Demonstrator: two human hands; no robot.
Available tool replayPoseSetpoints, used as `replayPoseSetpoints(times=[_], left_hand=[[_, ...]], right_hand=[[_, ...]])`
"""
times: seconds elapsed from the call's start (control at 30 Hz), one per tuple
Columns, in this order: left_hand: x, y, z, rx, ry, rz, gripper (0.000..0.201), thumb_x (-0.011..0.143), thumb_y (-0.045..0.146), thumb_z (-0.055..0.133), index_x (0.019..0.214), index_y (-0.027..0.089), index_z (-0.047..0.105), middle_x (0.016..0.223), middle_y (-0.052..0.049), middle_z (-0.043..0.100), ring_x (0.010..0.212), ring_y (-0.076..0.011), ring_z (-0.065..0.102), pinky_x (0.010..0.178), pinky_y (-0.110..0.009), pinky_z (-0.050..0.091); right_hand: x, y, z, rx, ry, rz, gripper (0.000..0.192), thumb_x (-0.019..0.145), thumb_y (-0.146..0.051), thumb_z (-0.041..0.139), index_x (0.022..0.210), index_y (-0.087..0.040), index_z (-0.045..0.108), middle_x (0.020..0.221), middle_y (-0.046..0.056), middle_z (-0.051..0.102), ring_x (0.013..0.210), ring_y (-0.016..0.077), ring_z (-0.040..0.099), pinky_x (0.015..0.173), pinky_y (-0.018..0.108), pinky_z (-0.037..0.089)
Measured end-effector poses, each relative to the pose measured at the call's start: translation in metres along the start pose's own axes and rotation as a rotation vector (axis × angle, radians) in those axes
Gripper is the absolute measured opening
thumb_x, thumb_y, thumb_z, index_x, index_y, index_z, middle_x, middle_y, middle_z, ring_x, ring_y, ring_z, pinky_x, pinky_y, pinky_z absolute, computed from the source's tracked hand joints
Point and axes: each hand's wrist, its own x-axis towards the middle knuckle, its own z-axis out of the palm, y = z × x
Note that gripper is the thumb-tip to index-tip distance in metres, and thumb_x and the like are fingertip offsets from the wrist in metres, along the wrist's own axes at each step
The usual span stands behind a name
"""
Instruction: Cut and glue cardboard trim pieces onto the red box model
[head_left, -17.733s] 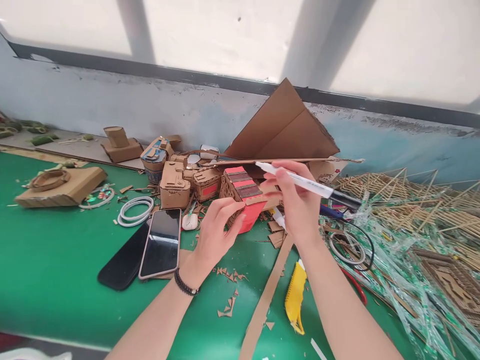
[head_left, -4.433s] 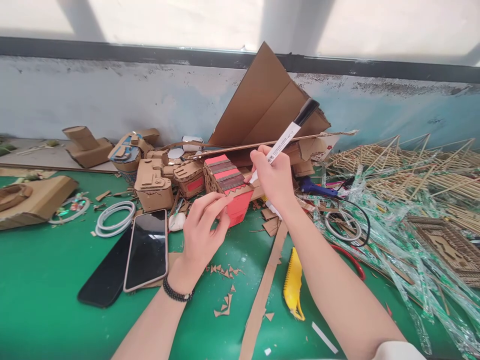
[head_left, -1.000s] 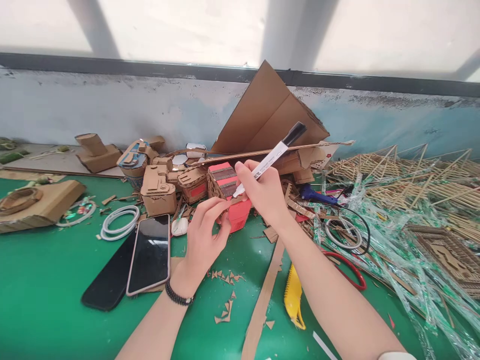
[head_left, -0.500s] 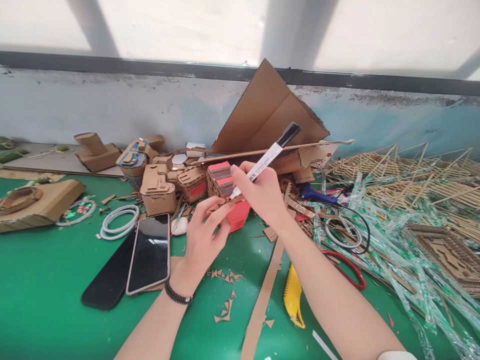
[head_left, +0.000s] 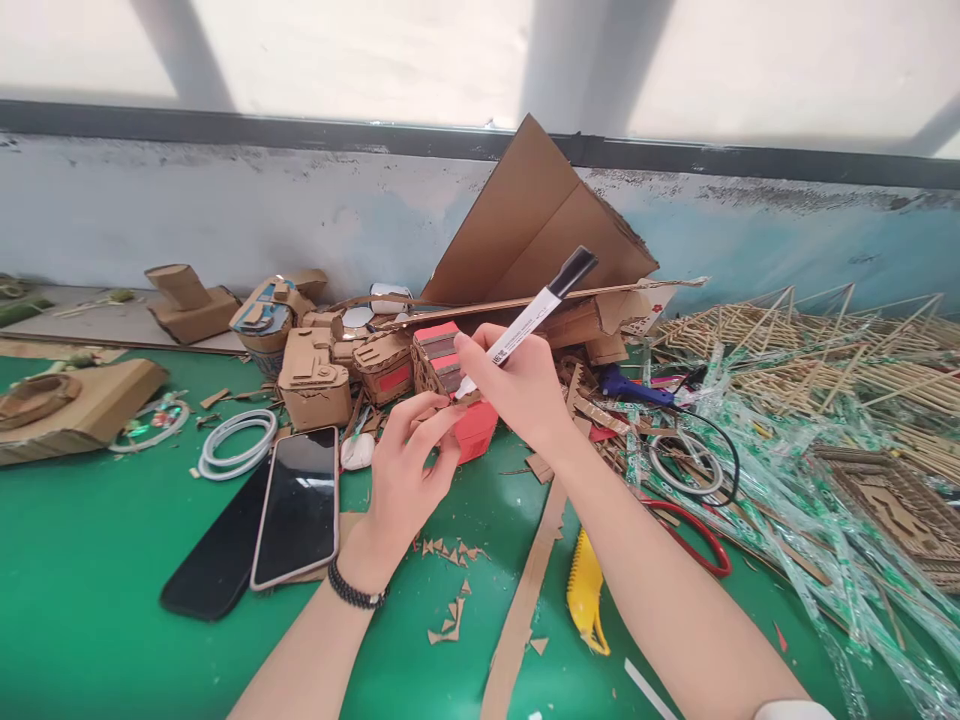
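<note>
A white marker (head_left: pixel 525 325) is gripped in the right hand (head_left: pixel 517 390), tip down on the red cardboard model (head_left: pixel 454 385) at mid-table; the model's near edge is pinched by the left hand (head_left: pixel 405 480).

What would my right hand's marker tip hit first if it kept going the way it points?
Probably the red-striped cardboard model: the marker in the right hand slants down-left, its tip apparently at the model's roof edge, though depth is unclear.

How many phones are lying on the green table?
2, side by side left of the left hand: a phone with a pale rim, screen up, and a black phone just left of it, partly under it. Clutter could hide others.
</note>
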Motion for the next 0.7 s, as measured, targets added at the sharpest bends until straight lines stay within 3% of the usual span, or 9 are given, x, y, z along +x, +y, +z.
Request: replayPoseSetpoints(times=[0.7], left_hand=[[-0.001, -0.0004, -0.0005, 0.042, -0.011, -0.033, 0.042, 0.094, 0.002, 0.065, 0.127, 0.028, 0.065, 0.121, -0.008, 0.069, 0.106, -0.0198, 0.073, 0.094, -0.036, 0.062]], right_hand=[[-0.0005, -0.0003, -0.0005, -0.012, 0.005, -0.008, 0.039, 0.097, -0.041, 0.06, 0.063, -0.023, 0.05, 0.053, -0.006, 0.048, 0.053, 0.0114, 0.042, 0.054, 0.028, 0.03]])
